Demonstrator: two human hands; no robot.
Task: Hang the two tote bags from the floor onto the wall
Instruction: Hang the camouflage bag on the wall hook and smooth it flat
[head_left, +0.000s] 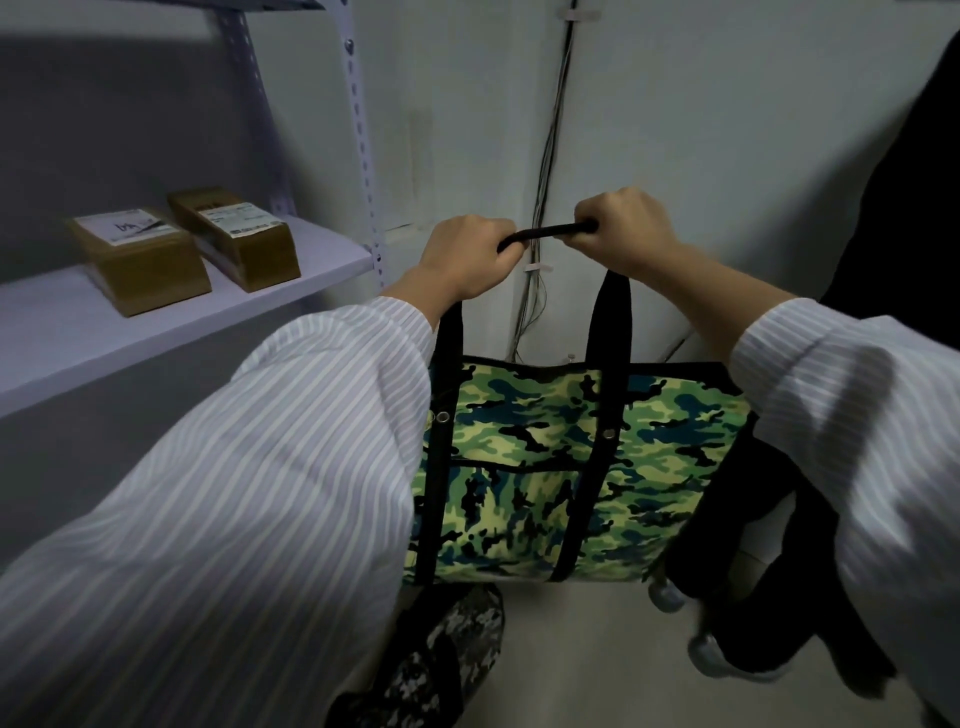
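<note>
I hold the green camouflage tote bag (524, 467) by its black handle (550, 232), stretched between both hands, I think to slip it over a hook, though I see none. My left hand (470, 254) and right hand (631, 234) are raised toward the wall (701, 156), fingers curled tightly around the strap. The grey tote bag (452, 660) lies on the floor (571, 649), near left.

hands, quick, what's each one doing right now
Left hand: closed, gripping the black handle of the green camo tote bag.
Right hand: closed, gripping the same handle.
</note>
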